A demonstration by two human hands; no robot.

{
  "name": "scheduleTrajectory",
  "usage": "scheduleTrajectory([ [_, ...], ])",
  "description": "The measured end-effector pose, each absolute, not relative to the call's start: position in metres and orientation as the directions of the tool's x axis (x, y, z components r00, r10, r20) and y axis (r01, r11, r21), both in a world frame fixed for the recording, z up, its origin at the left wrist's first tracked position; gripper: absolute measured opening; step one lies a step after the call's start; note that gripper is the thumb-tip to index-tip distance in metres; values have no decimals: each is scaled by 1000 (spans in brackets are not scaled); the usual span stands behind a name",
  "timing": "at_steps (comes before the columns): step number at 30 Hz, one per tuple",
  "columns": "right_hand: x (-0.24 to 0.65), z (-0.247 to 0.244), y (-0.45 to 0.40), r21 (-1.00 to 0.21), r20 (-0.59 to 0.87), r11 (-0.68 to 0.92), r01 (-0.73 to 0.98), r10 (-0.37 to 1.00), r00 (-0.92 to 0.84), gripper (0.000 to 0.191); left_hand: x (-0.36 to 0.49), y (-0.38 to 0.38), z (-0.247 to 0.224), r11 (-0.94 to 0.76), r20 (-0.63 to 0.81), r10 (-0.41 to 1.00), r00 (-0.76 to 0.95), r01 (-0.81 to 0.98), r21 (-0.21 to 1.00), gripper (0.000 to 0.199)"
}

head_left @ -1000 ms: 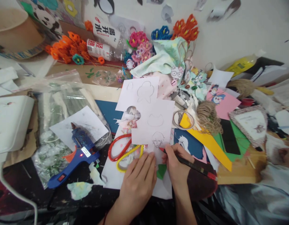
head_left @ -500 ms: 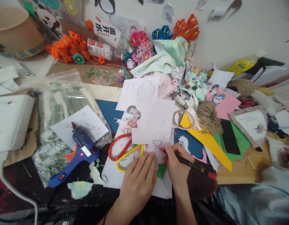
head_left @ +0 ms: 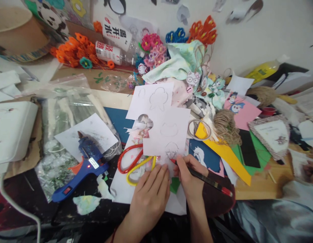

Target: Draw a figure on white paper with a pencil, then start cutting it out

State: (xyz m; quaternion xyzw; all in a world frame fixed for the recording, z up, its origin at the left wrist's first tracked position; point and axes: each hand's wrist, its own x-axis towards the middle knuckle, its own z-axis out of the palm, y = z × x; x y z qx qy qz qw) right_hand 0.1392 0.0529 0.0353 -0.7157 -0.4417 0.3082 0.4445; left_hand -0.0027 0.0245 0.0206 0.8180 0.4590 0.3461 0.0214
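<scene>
My right hand (head_left: 192, 175) is closed around a dark pencil with a red end (head_left: 209, 181); its tip touches the paper just below a small sketched face (head_left: 172, 150). White paper (head_left: 156, 135) also bears a cat-head outline and, higher up, a larger rounded outline. My left hand (head_left: 151, 194) lies flat with fingers stretched over the paper's lower edge. Beside its fingertips are a yellow pipe cleaner loop (head_left: 133, 182) and a red loop (head_left: 120, 165). A green scrap (head_left: 175, 185) shows between my hands.
A blue glue gun (head_left: 77, 182) with a lit light rests at the left, near a white power box (head_left: 14, 131). Twine (head_left: 224, 126), yellow paper (head_left: 235, 163) and a black phone (head_left: 249, 148) lie right. Another person's hand (head_left: 310, 170) shows at the far right edge.
The pencil in my right hand has tilted slightly, and its tip has shifted a little to the left. My left hand has hardly moved.
</scene>
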Motion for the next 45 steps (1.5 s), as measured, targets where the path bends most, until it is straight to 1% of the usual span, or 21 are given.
scheduleTrajectory([
  [8, 140, 36, 54, -902, -42, -213, 376, 909, 414, 38, -2, 25, 21, -576, 552, 764, 333, 738, 352, 25],
  [16, 139, 35, 54, -915, -46, -206, 346, 907, 419, 37, -2, 25, 22, -572, 546, 770, 329, 736, 362, 25],
  [22, 141, 36, 54, -908, -25, -190, 373, 914, 405, 38, -2, 24, 21, -569, 537, 775, 333, 738, 363, 26],
  [29, 140, 35, 54, -923, -36, -189, 336, 911, 412, 37, -2, 25, 23, -574, 539, 772, 336, 734, 364, 26],
  [32, 141, 36, 50, -909, -28, -184, 375, 922, 385, 39, -3, 24, 23, -571, 535, 774, 339, 740, 357, 26],
  [34, 143, 37, 45, -895, 9, -153, 420, 933, 359, 39, -3, 24, 22, -567, 534, 776, 337, 743, 355, 26],
  [36, 144, 36, 40, -886, 67, -121, 447, 922, 381, 38, -3, 24, 22, -565, 533, 777, 335, 743, 358, 26],
  [38, 144, 34, 37, -893, 83, -128, 431, 895, 438, 38, -3, 24, 22, -561, 530, 780, 332, 746, 359, 26],
  [45, 138, 34, 42, -911, 10, -194, 364, 872, 490, 38, -2, 25, 23, -559, 533, 779, 330, 750, 353, 26],
])
